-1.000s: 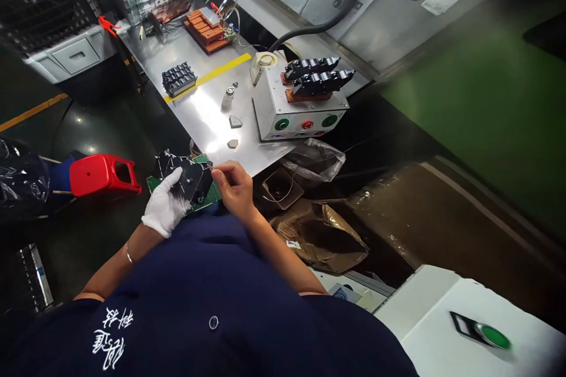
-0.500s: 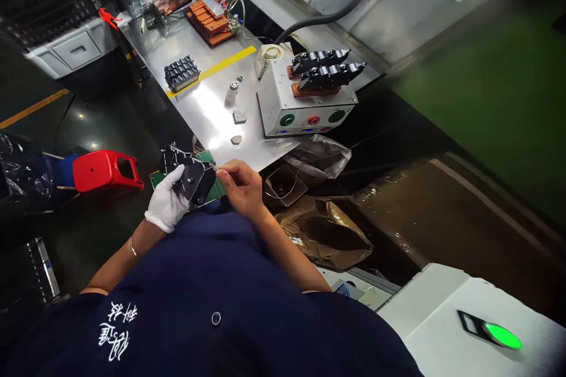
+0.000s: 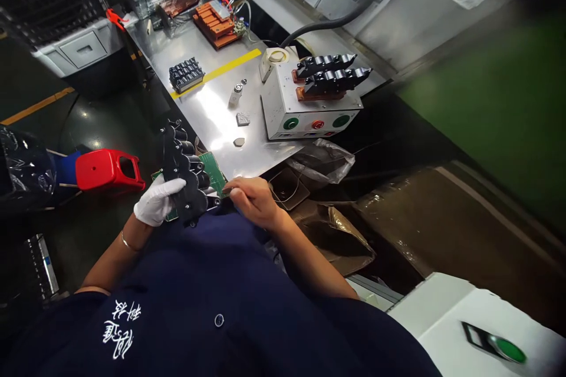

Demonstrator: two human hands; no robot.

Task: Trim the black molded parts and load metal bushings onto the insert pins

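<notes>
My left hand (image 3: 154, 201), in a white glove, grips a black moulded part (image 3: 182, 179) with a row of rounded lobes, its thumb on the near face. The part stands tilted above my lap. Behind it shows a green board (image 3: 213, 173). My bare right hand (image 3: 254, 200) is to the right of the part, its thumb and forefinger pinched together. Something small and thin may be between those fingertips, too small to make out.
On the metal table (image 3: 207, 106) are a black ribbed block (image 3: 186, 75), a small bottle (image 3: 235, 95), a grey block (image 3: 243, 119) and an orange fixture (image 3: 216, 25). A white control box (image 3: 309, 107) carries black parts. A red stool (image 3: 99, 169) stands left.
The black part has turned in my left hand and now shows its row of lobes to the right. My right hand has moved slightly right and down, away from the part.
</notes>
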